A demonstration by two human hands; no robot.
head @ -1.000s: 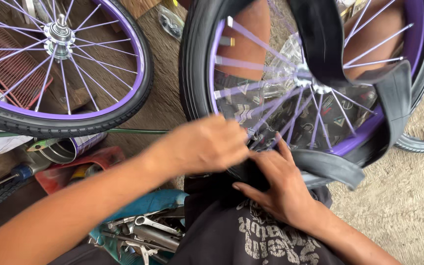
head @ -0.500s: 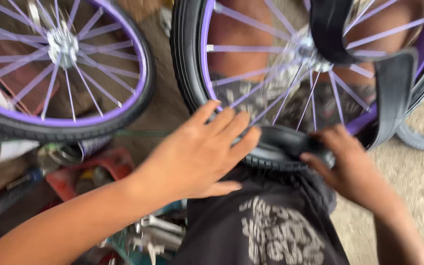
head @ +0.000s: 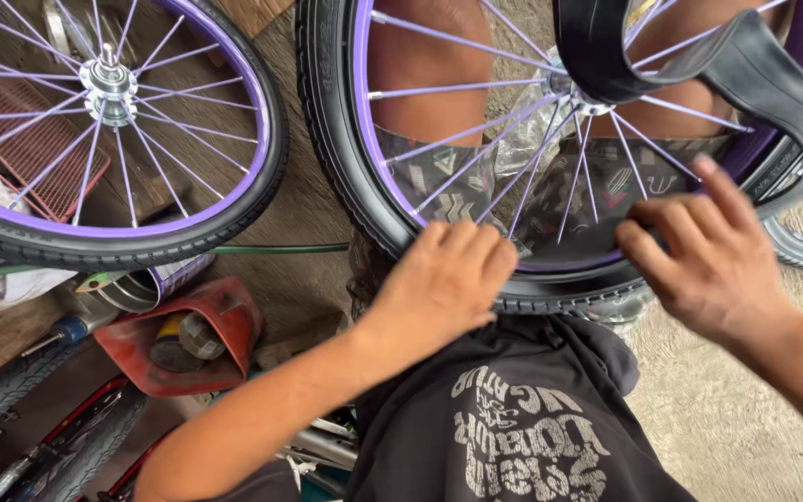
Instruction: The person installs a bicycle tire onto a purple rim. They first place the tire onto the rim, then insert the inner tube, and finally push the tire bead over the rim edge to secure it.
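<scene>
A bicycle wheel with a purple rim, purple spokes and a black tyre [head: 336, 139] stands across my lap. My left hand [head: 443, 279] presses flat on the tyre's near edge, fingers together. My right hand [head: 708, 251] rests on the rim and tyre to the right, fingers spread over the spokes. A black inner tube [head: 755, 74] loops loose out of the wheel at the upper right. Neither hand holds anything closed in its fingers.
A second purple-rimmed wheel [head: 188, 232] lies on the ground at the left. Below it sit a red tray [head: 206, 344] with small parts, a metal can [head: 137, 288], a green hose [head: 271, 249] and another tyre [head: 11, 390]. Bare legs show behind the spokes.
The wheel has dropped lower toward my lap. My left hand went from the tube to flat on the tyre. My right hand rose from under the tyre onto the rim.
</scene>
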